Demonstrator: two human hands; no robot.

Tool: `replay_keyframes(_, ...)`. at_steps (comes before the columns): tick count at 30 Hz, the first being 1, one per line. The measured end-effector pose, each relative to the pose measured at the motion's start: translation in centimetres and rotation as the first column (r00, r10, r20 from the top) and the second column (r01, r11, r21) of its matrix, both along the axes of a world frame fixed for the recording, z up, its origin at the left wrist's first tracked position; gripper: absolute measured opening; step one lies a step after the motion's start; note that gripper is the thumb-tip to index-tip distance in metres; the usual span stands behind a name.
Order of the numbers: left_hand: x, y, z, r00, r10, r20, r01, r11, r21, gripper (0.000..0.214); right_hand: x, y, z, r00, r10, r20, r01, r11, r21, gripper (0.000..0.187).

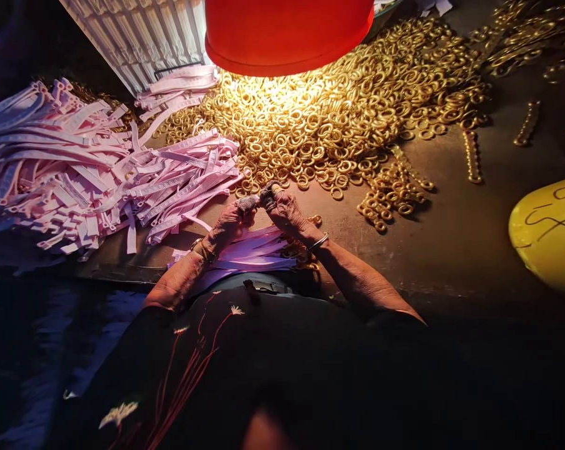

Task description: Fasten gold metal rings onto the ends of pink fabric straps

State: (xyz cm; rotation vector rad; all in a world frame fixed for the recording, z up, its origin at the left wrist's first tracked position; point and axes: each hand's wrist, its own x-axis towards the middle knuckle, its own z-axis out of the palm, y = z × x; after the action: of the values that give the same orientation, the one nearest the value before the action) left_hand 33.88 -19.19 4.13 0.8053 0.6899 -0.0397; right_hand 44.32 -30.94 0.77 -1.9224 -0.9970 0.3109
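The fingertips of the left hand [233,222] and right hand [285,209] nearly meet, both sets of fingers bent inward with grey covers [248,204] on some; whether they pinch anything, I cannot tell. A bangle [319,242] rings the right wrist. At six o'clock from the hands, loose straps [252,253] lie under the wrists, with a few rings [310,265] toward five. A cluster [395,197] of more rings sits near, at three o'clock. The big ring heap [352,131] spreads from twelve to two, and the pink strap pile [76,162] lies from nine to ten, all on the tabletop [451,237]. Farther out, a red shade [289,34] hangs at twelve, a ribbed panel [137,37] stands near eleven, and a yellow object [552,231] shows at three.
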Motion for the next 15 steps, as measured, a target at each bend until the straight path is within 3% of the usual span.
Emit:
replay_keyframes(5,-0.2,-0.3,-0.6,0.994,-0.029,0.104,0.014,0.989,0.147,0.037,0.9,-0.3,0.2,1.000,-0.024,-0.004,0.024,0.997,-0.080,0.014)
replay_keyframes(11,-0.4,-0.5,-1.8,0.986,-0.072,0.148,0.032,0.966,0.257,0.042,2.1,-0.3,0.4,0.994,0.095,-0.059,-0.102,0.986,-0.128,0.016)
replay_keyframes(15,0.3,-0.7,-0.9,0.999,0.019,0.032,-0.028,0.951,0.307,0.034,1.7,0.3,0.6,0.995,-0.008,-0.102,0.002,0.998,-0.059,0.021)
